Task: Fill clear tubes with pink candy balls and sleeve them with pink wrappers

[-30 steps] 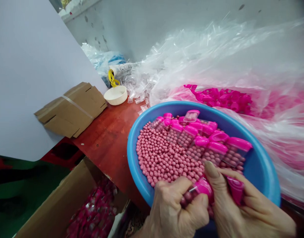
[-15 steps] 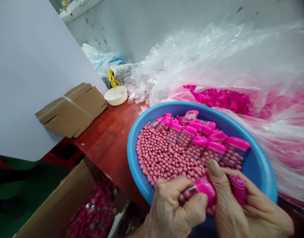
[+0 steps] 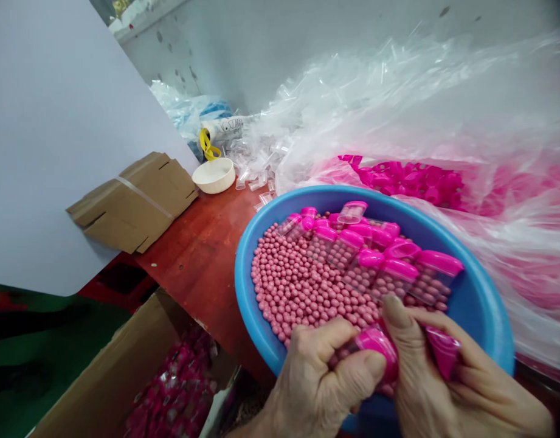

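Note:
My left hand [image 3: 323, 377] is closed around a small clear plastic container with a bright pink cap [image 3: 376, 345]. Pink balls show through its wall, partly covered by my fingers. My right hand [image 3: 439, 377] is closed too, its thumb against the side of that cap. Between its fingers sits another bright pink plastic cap [image 3: 444, 350]; whether anything is joined to it is hidden. Both hands are over the near rim of a blue basin [image 3: 250, 304]. Inside lie loose pink balls [image 3: 302, 286] and several filled containers with pink caps [image 3: 400, 269].
Behind the basin, a clear plastic bag holds pink caps [image 3: 416, 182]. Clear empty containers [image 3: 256, 164] lie further back, near a white round dish [image 3: 214, 176]. Flattened cardboard [image 3: 134, 201] is at left on the red table [image 3: 188, 261]. Below stands a cardboard box [image 3: 101, 371] of pink pieces.
My left fingers cover more of the container's clear part than before. My right hand has shifted slightly right and down, and the cap between its fingers has turned a little.

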The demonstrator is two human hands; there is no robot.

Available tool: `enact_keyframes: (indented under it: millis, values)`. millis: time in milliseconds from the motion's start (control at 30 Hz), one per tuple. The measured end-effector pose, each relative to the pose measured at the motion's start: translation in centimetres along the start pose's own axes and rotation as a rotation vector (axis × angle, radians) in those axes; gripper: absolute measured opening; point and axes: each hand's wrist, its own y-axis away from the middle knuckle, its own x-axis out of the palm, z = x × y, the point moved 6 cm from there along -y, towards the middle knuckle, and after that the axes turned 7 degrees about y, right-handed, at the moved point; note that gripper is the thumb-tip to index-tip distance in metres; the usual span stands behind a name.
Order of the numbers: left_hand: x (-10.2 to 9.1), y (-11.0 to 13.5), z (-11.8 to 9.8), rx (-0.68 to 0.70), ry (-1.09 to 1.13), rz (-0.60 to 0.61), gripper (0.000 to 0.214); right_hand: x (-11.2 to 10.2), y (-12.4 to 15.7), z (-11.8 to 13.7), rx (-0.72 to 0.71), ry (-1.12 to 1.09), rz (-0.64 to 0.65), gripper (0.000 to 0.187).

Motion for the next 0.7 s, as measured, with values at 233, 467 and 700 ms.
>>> enact_keyframes:
  millis: [233,467,700]
  values:
    - [-0.2,0.3,0.3,0.002,-0.121,-0.003,0.033,1.7,-0.8,1.3,-0.169,-0.015,0.207,0.029]
    - [-0.4,0.0,0.1,0.035,-0.063,-0.096,0.029,3.3,-0.3,1.3,-0.197,-0.096,0.378,0.03]
    - [-0.1,-0.3,1.4,-0.056,0.114,0.002,0.038,2.8,-1.0,-0.6,0.264,-0.276,0.397,0.037]
